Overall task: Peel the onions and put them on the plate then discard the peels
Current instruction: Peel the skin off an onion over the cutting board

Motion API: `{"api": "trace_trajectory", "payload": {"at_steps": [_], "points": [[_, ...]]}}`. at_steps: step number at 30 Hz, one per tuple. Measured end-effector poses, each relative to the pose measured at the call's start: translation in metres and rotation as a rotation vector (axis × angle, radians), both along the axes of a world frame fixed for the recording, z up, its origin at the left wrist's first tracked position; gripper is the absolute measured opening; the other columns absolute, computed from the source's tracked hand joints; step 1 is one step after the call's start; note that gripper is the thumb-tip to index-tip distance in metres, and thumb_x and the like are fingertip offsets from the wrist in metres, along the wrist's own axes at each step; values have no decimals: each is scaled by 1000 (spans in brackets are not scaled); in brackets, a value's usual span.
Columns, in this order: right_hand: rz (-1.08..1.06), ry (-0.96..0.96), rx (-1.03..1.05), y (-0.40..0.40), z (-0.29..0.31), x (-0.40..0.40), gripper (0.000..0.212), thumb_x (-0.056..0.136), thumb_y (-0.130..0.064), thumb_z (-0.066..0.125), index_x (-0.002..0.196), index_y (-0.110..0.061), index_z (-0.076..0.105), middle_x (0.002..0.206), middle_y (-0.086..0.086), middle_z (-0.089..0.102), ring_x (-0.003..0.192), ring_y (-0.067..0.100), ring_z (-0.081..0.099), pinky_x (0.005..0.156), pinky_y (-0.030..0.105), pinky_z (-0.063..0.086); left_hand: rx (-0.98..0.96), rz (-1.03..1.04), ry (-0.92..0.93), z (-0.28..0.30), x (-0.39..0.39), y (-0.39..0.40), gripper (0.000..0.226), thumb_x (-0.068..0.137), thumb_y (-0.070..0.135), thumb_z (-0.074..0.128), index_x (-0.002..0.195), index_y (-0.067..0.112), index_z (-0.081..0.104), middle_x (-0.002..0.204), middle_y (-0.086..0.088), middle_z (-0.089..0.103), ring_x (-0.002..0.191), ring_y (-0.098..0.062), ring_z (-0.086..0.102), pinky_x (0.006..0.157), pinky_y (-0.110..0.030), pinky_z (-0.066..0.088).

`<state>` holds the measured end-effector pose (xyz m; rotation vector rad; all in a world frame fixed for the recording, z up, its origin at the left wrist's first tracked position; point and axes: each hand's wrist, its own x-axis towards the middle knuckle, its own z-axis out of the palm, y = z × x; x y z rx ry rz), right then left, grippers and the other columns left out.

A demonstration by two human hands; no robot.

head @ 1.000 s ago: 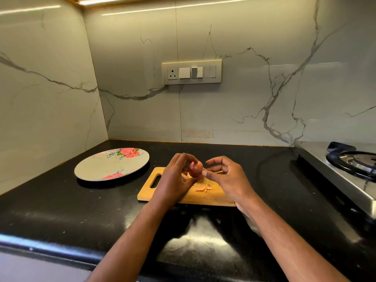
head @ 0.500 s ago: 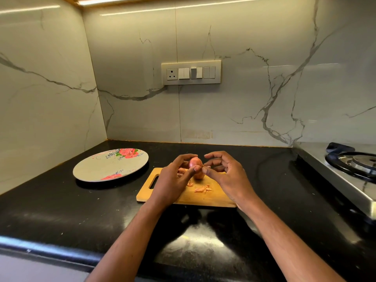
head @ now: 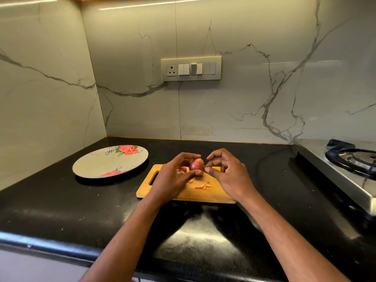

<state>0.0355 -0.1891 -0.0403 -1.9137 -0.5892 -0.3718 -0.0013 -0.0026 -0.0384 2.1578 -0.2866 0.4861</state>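
A small red onion (head: 196, 164) is held above the wooden cutting board (head: 205, 195). My left hand (head: 173, 176) grips it between thumb and fingers. My right hand (head: 227, 174) is just right of the onion, its thumb and forefinger pinched at the onion's side; whether they hold a strip of skin I cannot tell. Loose peel scraps (head: 203, 185) lie on the board below the onion. Something pinkish (head: 181, 171) shows behind my left fingers, mostly hidden. The grey flowered plate (head: 95, 165) sits to the left of the board with nothing on it.
The black counter (head: 61, 206) runs to a front edge near me. A steel gas stove (head: 354, 161) stands at the right. Marble walls close the back and left, with a switch panel (head: 191, 68) on the back wall.
The onion has been turned upright and lifted slightly in my left hand. My right hand's fingers have shifted closer to the onion's side. A few more scraps lie on the board.
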Motion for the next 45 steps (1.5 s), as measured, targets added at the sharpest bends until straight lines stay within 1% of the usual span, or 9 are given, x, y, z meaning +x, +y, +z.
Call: {"api": "trace_trajectory", "payload": {"at_steps": [4,7,9,14,20,25,34,39,45], "points": [[41,132,46,-1,3,-1,24,90,-19,74,105,-27,57,90,-9,74,61,-5,52,73,27,42,-31,-26,4,0,1,-1,45,81,29,78,114,48,54,114,27,62,110,8,59,98,-23,50],[73,250,136,1,5,-2,22,93,-16,70,108,-24,56,95,-5,74,85,3,62,81,27,42,-61,-41,-6,-1,2,-1,45,81,22,80,113,42,55,116,23,64,112,5,60,101,-29,50],[89,314,195,3,5,-4,21,95,-14,68,111,-22,56,99,1,73,95,9,64,79,23,42,-78,-47,-9,-1,2,-1,47,80,18,81,113,40,55,118,22,64,115,3,60,102,-29,50],[95,396,273,7,3,-3,21,97,-13,65,115,-20,58,105,2,71,99,9,65,76,19,44,-81,-60,-21,-1,2,-1,53,80,12,81,118,35,54,120,21,61,117,3,59,100,-28,53],[89,221,149,5,1,0,24,87,-25,78,109,-29,67,103,-8,74,103,5,67,92,29,51,-63,-30,-34,-1,1,0,53,81,13,80,121,37,54,118,23,60,112,9,58,94,-25,56],[53,161,170,2,0,0,19,83,-22,82,98,-26,70,83,-7,78,91,6,71,93,32,50,-53,-28,-38,-2,1,-1,52,79,15,83,120,31,55,118,17,62,114,0,61,97,-18,51],[40,296,283,6,2,0,20,88,-12,77,104,-17,66,92,0,76,93,11,71,75,18,50,-12,-17,-75,-3,2,-5,57,75,9,86,114,35,53,116,20,59,110,1,59,90,-16,53],[18,262,307,8,2,0,15,90,-14,74,102,-17,66,96,-1,76,93,6,71,73,13,47,148,63,-126,-2,0,-7,60,80,19,83,130,34,52,123,14,54,101,3,55,78,-3,47],[19,252,299,10,1,0,13,93,-16,71,105,-19,67,98,-3,75,95,5,69,76,14,48,173,76,-92,1,-1,-8,58,81,22,82,128,35,50,124,14,58,98,0,55,75,-3,43]]}}
